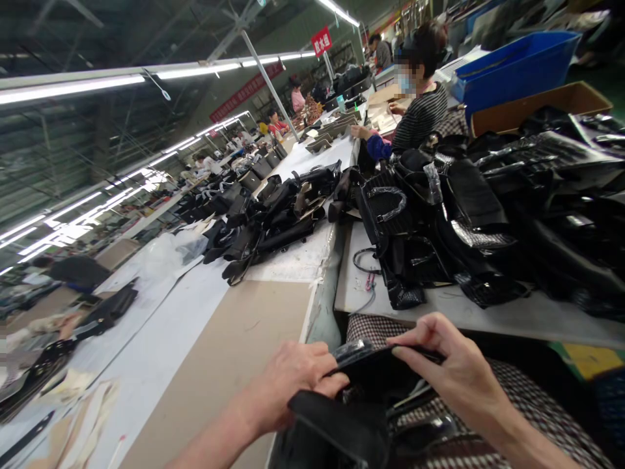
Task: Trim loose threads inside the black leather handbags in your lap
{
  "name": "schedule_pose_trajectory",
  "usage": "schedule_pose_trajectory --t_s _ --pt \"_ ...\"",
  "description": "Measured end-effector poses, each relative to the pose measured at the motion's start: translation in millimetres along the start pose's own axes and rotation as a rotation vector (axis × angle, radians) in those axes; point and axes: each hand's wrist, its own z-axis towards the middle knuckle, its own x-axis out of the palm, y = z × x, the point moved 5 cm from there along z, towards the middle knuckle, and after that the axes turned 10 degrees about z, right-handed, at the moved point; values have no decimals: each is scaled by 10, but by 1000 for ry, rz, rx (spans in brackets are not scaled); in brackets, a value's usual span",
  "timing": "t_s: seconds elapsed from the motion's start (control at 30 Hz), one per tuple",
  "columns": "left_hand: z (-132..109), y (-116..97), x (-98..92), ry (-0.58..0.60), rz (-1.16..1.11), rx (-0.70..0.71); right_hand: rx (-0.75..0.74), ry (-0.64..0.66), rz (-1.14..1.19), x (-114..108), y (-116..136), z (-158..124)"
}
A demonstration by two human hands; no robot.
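My left hand [293, 381] and my right hand [446, 365] both grip a black leather bag part [361, 384] low in the head view, over my lap in checked cloth [532, 397]. The left fingers curl round its left edge with the thumb on top. My right hand pinches the upper edge between thumb and forefinger. More black leather [336, 426] lies under the left wrist. How much of the piece extends below is hidden by my hands.
A side table [488, 312] ahead carries a heap of black handbags [439, 221]. A long workbench [219, 352] runs on the left with more black bags [273, 218]. A seated person in a striped top [420, 111] works farther along. A blue bin [517, 65] and a cardboard box [541, 104] stand at the back right.
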Motion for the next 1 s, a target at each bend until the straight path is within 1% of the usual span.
schedule_pose_trajectory --t_s 0.03,0.1,0.17,0.2,0.23,0.27,0.33,0.37,0.4,0.47,0.53,0.57,0.63,0.67,0.7,0.77,0.83,0.87,0.93,1.0 --pt "-55 23 6 5 -48 -13 -3 11 -2 1 5 29" --pt "-116 9 -45 -14 -169 -56 -15 40 7 3 66 132" --pt "-127 -74 -168 -39 -321 -148 -25 85 75 9 201 311" --pt "-124 -136 -243 -45 -405 -210 -28 133 132 27 291 425" --pt "-121 -209 -318 -52 -484 -269 -28 205 201 62 385 549" --pt "-118 -291 -387 -64 -547 -315 -31 304 276 119 478 670" --pt "-113 -430 -481 -141 -569 -394 -3 519 391 273 592 877" --pt "-109 -480 -469 -168 -563 -429 32 614 421 364 590 949" --pt "-103 -513 -411 -185 -548 -463 62 669 425 448 551 1002" --pt "-77 -543 -167 -175 -515 -510 112 714 402 605 379 1033" --pt "-47 -546 168 -148 -459 -525 147 702 361 722 149 965" --pt "-40 -541 359 -105 -467 -546 162 687 333 758 37 903" --pt "-64 -514 703 -23 -547 -653 173 618 276 759 -148 766" --pt "-84 -508 818 -14 -597 -691 171 566 255 725 -218 699" --pt "-110 -501 895 -19 -647 -727 167 502 238 671 -275 636" --pt "-158 -479 927 -68 -721 -766 173 367 212 535 -373 507" --pt "-198 -437 849 -121 -753 -777 217 264 194 418 -455 356" --pt "-208 -413 787 -143 -758 -768 265 240 208 386 -488 269" --pt "-211 -373 644 -183 -763 -730 399 244 314 387 -509 86" --pt "-202 -346 497 -222 -765 -694 532 289 459 440 -424 -60"
